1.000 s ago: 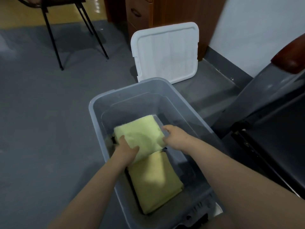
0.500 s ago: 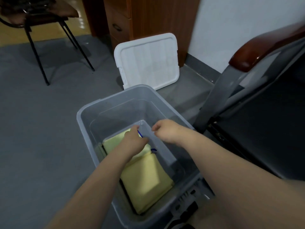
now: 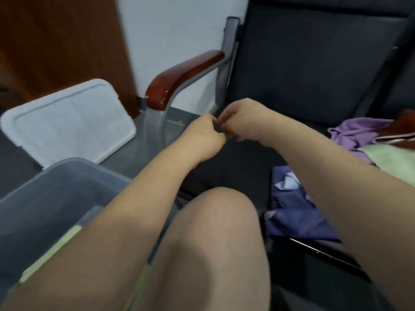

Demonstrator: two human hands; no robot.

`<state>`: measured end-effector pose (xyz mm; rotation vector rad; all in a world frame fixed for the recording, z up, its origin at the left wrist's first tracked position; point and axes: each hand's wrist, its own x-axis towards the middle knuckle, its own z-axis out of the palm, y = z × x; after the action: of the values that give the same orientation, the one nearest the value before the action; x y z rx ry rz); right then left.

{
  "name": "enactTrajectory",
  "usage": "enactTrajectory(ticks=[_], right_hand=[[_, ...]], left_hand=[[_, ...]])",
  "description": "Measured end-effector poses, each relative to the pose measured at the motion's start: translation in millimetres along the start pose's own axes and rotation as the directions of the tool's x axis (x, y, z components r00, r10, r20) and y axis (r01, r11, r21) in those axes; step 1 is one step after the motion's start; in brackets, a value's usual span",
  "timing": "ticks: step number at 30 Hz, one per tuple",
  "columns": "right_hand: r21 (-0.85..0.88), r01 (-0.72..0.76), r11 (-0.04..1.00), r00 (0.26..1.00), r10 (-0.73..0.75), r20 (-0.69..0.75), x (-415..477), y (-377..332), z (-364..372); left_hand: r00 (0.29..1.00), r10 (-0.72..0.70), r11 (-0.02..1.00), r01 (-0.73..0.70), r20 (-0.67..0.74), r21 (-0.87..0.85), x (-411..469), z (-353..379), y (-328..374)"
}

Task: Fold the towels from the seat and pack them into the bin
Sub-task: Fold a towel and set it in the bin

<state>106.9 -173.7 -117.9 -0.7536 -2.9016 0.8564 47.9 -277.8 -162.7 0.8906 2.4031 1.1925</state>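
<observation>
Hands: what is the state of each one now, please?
Left hand: closed, fingers curled, nothing seen inside.
Right hand: closed, fingers curled, nothing seen inside.

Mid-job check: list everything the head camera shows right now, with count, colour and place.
bin: one, translucent grey, floor lower left
folded towel: at least one, yellow-green, inside bin
lid: one, white, leaning behind bin
seat: one, dark, right, reddish wooden armrest
purple towel: one, purple, seat far right
pale green towel: one, beside the purple towel
navy cloth: one, dark blue, seat front
knee: one, bare, bottom centre
left hand, right hand: two, bare, curled together above seat; grip contents unclear
</observation>
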Motion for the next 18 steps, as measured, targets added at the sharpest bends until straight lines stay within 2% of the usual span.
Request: enactTrajectory(ticks=[3, 5, 7, 9, 11, 14, 18], right_hand=[[0.061, -0.184, 0.981, 0.983, 0.185, -0.013, -25, 77, -36], [0.067, -0.294, 0.954, 0.955, 0.295, -0.016, -40, 126, -47], [0.067, -0.381, 0.922, 0.924, 0.382, 0.001, -51, 167, -47], [-0.008, -0.428, 0.904, 0.902, 0.428, 0.05, -53, 192, -41], [-0.095, -0.424, 0.901, 0.899, 0.431, 0.077, -53, 202, -40], [-0.108, -0.352, 0.93, 0.924, 0.364, 0.122, -50, 204, -47], [-0.379, -0.299, 0.876, 0.876, 0.409, 0.254, -50, 205, -47]], left_hand=[[0.959, 0.083, 0.965, -0.146, 0.272, 0.218, 18, 54, 55], [0.864, 0.035, 0.911, -0.235, 0.502, 0.34, 24, 89, 80], [0.745, -0.101, 0.838, -0.294, 0.66, 0.46, 31, 121, 96], [0.703, -0.178, 0.769, -0.337, 0.688, 0.543, 39, 142, 102], [0.719, -0.185, 0.732, -0.354, 0.67, 0.582, 47, 157, 101], [0.751, -0.185, 0.738, -0.32, 0.634, 0.594, 55, 164, 86], [0.721, -0.241, 0.775, -0.26, 0.65, 0.575, 60, 158, 74]])
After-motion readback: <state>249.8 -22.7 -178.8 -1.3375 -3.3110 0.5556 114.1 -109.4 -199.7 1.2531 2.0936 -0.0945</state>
